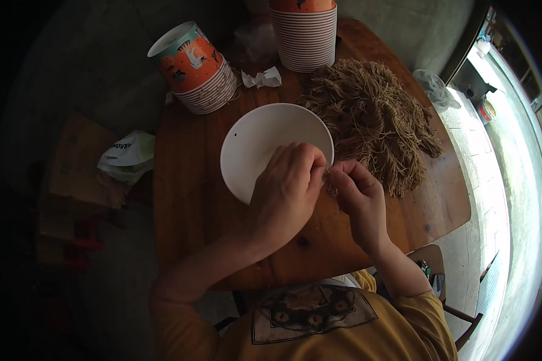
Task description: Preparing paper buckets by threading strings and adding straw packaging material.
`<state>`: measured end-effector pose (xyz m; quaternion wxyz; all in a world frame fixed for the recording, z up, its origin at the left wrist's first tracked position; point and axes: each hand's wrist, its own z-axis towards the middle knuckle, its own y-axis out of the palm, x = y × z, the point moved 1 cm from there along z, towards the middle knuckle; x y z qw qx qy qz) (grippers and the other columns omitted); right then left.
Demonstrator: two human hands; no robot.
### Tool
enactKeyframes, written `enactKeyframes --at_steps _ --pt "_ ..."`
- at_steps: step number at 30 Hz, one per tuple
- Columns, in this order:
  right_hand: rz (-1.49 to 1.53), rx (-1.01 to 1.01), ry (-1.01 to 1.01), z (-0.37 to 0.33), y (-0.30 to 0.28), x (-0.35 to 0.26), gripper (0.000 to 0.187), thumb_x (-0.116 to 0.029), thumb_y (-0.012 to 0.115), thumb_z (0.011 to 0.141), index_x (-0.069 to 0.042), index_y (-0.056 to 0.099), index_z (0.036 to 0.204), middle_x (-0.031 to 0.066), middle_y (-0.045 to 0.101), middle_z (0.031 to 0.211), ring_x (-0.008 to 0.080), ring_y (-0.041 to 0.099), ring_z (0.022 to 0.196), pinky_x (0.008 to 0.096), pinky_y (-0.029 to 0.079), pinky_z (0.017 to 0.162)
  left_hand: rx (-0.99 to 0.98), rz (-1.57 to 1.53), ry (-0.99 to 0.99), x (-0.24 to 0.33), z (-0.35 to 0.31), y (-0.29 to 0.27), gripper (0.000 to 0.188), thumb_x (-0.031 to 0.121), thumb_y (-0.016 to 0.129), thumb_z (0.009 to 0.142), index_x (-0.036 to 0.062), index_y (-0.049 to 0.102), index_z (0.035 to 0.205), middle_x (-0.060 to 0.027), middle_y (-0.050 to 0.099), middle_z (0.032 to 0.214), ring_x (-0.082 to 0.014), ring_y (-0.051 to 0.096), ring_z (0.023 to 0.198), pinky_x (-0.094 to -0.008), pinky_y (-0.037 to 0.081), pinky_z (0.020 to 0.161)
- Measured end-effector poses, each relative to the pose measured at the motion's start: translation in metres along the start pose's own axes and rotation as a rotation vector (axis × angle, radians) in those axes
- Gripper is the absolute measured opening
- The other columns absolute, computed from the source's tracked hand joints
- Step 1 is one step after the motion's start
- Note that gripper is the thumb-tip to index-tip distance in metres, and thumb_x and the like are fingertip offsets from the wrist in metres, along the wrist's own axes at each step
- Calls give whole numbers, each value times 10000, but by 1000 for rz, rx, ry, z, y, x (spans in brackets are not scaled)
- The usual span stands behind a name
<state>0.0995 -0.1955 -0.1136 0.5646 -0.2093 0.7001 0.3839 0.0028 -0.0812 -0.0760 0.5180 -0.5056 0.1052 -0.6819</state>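
My left hand (290, 191) reaches over the near right side of a round white bowl (247, 162), its fingers curled into a pinch. Close beside it, just off the bowl's right rim, my right hand (362, 201) also pinches with thumb and forefinger. The two sets of fingertips nearly meet, and something small and pale shows between them, too small to name. A dark speck marks the bowl's inner left wall. Right of the bowl and beyond my right hand lies a big heap of thin, tangled, tan strands (379, 120).
Stacked paper tubs, orange with pictures (193, 66), lean at the back left; a taller stack of tubs (304, 39) stands behind the bowl. Crumpled white paper (262, 78) lies between them. All sit on a wooden table (193, 198). A white-green plastic bag (128, 157) and cardboard boxes (81, 162) are left.
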Motion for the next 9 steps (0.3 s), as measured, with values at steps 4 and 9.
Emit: enactKeyframes --at_steps 4,9 --pt "19 5 80 0 -1 1 135 -177 585 946 -55 626 988 -84 540 769 -16 419 651 152 336 559 33 -24 -36 9 -10 2 192 -4 627 812 32 465 908 -104 560 865 -298 561 836 -415 467 711" --pt "54 17 91 -1 0 3 145 -195 589 945 -63 631 989 -94 519 743 -20 389 621 154 311 530 37 63 16 11 -13 3 209 19 646 809 27 464 911 -99 557 866 -290 559 832 -411 465 732"
